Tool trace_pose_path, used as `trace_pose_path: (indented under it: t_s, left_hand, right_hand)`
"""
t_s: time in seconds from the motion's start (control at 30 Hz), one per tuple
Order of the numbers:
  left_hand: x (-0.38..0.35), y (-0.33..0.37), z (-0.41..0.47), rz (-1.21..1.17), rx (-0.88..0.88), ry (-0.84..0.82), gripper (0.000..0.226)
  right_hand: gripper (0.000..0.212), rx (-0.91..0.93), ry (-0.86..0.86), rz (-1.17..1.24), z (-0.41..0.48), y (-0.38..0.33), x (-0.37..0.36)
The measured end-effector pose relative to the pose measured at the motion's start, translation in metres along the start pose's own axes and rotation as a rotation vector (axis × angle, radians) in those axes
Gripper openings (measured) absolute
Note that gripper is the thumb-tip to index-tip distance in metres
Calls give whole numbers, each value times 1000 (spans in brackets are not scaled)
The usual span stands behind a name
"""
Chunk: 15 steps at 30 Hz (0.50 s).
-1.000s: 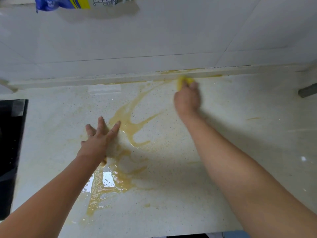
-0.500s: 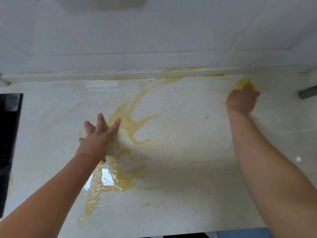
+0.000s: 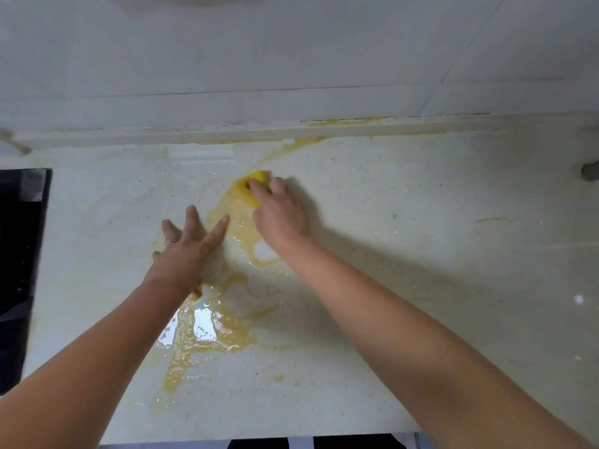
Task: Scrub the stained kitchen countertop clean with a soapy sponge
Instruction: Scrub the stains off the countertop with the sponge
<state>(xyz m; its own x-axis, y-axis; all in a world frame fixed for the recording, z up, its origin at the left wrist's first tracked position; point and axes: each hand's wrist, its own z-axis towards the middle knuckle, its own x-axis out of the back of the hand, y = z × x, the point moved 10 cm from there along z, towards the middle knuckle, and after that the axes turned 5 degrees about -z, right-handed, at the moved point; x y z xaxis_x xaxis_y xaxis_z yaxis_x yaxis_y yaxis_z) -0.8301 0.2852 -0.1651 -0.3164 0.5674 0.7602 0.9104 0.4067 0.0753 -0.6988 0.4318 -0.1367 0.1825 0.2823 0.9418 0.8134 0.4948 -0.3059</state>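
White glossy wall tiles fill the 12 o'clock side, with a cream ledge along their foot. A black glossy panel sits at 9 o'clock, a grey stub at 3 o'clock.

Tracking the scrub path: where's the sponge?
Head view, centre: the yellow sponge is gripped by the right hand on the stain, right of the left hand.
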Motion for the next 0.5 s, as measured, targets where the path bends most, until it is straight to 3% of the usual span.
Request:
trace_pose_path:
  t_s: [0.07, 0.13, 0.2, 0.27, 0.37, 0.5]
  left_hand:
    - [2, 1, -2, -15, 2, -9, 164]
    - [2, 2, -3, -29, 8, -18, 161]
    - [3, 3, -4, -25, 11, -13, 162]
    - [4, 3, -2, -14, 14, -5, 163]
    - [3, 1, -2, -5, 18, 5, 163]
    - [4, 1, -4, -2, 33, -17, 161]
  right_hand:
    - [60, -241, 238, 6, -14, 67, 30]
    - [63, -604, 381, 67, -33, 156, 50]
    - [65, -838, 393, 112, -36, 202, 53]
    - [62, -894, 372, 63, -13, 191, 48]
    - [58, -636, 298, 19, 37, 111, 32]
    - [56, -4, 25, -4, 50, -14, -6]
